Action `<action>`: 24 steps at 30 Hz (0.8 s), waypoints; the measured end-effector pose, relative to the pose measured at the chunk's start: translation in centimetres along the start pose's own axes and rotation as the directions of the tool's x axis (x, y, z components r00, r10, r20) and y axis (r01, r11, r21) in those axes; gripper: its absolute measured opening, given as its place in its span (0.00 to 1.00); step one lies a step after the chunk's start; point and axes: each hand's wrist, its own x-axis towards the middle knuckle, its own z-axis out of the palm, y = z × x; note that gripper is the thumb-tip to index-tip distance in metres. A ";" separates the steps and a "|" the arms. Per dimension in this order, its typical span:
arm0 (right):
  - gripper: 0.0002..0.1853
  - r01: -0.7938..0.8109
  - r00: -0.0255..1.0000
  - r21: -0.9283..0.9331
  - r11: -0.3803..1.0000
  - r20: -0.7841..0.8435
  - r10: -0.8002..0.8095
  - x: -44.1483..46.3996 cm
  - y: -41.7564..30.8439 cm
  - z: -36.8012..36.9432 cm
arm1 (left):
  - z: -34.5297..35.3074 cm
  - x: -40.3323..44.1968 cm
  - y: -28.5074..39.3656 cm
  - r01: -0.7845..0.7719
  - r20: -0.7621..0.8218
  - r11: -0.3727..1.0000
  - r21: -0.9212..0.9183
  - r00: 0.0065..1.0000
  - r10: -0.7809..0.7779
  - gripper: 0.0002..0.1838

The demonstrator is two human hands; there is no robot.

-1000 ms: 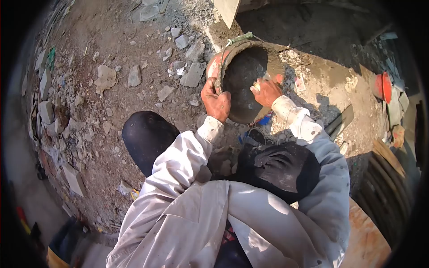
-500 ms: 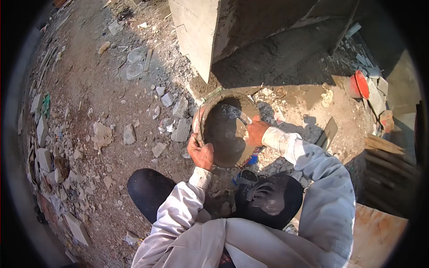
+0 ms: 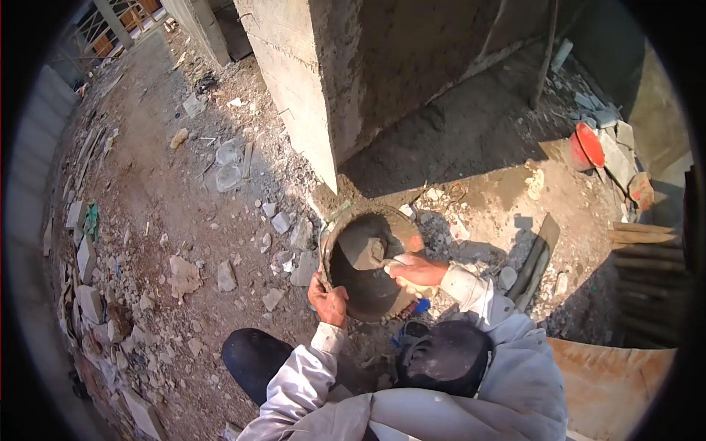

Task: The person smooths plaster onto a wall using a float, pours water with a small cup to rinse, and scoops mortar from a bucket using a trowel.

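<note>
We see rough brown ground [image 3: 147, 213], strewn with angular grey rubble, beneath a coarse, flat-faced concrete wall [image 3: 294, 81] at 12 o'clock. Near the centre lies a round, grey-crusted basin [image 3: 351, 285]. Our left hand [image 3: 329, 301] grips its rim at about 8 o'clock. Our right hand [image 3: 419, 272], at 3 o'clock of the basin, is clenched round a slim-handled tool [image 3: 387, 262], whose far end meets grey, wet-looking paste [image 3: 360, 242] inside. A tilted red bucket [image 3: 586, 148] sits towards 2 o'clock.
</note>
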 end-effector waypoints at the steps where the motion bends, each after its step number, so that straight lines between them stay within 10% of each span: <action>1: 0.20 0.165 0.949 -0.394 0.904 -0.185 -0.254 1.8 2.6 -0.7 | 0.2 0.0 0.1 -0.004 -0.011 1.000 0.024 1.000 0.004 0.18; 3: 0.19 0.183 0.849 -0.776 0.604 -0.185 -0.496 4.6 5.6 -0.6 | 0.5 0.0 0.1 -0.024 -0.027 0.997 0.071 0.999 0.026 0.18; 5: 0.18 0.146 0.919 -0.841 0.521 -0.080 -0.386 6.3 5.0 1.9 | -0.4 0.1 -1.1 -0.075 0.026 0.991 0.108 0.997 0.073 0.20; 7: 0.20 0.547 0.816 -0.817 -0.179 0.569 -0.105 8.4 5.8 4.3 | 0.5 0.9 -0.6 -0.094 0.044 0.990 0.100 0.995 0.090 0.22; 8: 0.17 0.260 0.965 -0.938 0.229 0.259 -0.035 4.7 1.6 5.4 | 1.2 0.6 0.6 -0.073 0.030 0.994 0.086 0.997 0.070 0.23; 12: 0.21 0.075 0.852 -0.946 0.315 -0.104 -0.514 1.7 2.3 2.2 | 1.7 0.3 3.1 -0.029 0.034 0.995 0.091 0.999 0.026 0.23; 13: 0.20 -0.026 0.881 -0.908 0.418 -0.218 -0.420 0.6 0.7 1.2 | 1.4 0.4 2.7 -0.047 0.018 0.991 0.125 0.999 0.045 0.23; 16: 0.17 0.010 0.949 -1.000 0.026 0.002 -0.317 7.2 9.5 -2.1 | 1.6 1.0 1.9 -0.046 -0.047 0.992 0.121 0.998 0.052 0.23; 18: 0.18 0.176 0.984 -0.947 0.270 0.164 -0.066 6.4 8.1 -0.7 | 2.7 0.9 2.7 -0.022 -0.058 0.997 0.068 0.998 0.026 0.21; 20: 0.19 -0.040 0.956 -0.663 0.747 0.192 0.222 2.3 2.9 0.7 | 3.0 0.6 2.8 -0.012 -0.077 0.998 0.066 0.997 0.017 0.21; 22: 0.23 -0.055 0.961 -0.443 0.895 0.218 0.168 0.1 1.6 1.0 | 2.7 1.1 2.3 0.016 -0.093 0.999 0.045 0.996 -0.012 0.22; 24: 0.23 0.140 0.990 -0.660 0.738 0.108 -0.091 -0.3 0.6 -0.1 | 2.9 1.1 2.9 0.015 -0.059 0.998 0.054 0.998 -0.012 0.28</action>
